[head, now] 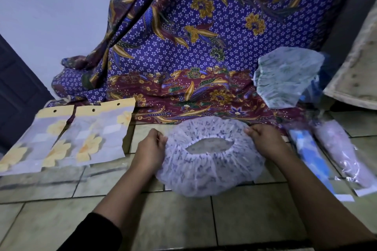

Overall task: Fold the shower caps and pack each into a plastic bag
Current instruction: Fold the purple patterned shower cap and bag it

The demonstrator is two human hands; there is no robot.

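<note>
On the tiled floor (183, 220), the left hand (150, 149) and right hand (263, 140) each pinch opposite edges of a round white blue-flecked plastic shower cap (210, 171), still unfolded (two packed bags (334, 153) apparently lie right; flowered empty bags (81, 138) wait left).

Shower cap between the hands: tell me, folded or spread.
Spread: the shower cap lies round on the floor, elastic opening up, each hand pinching a side.
</note>
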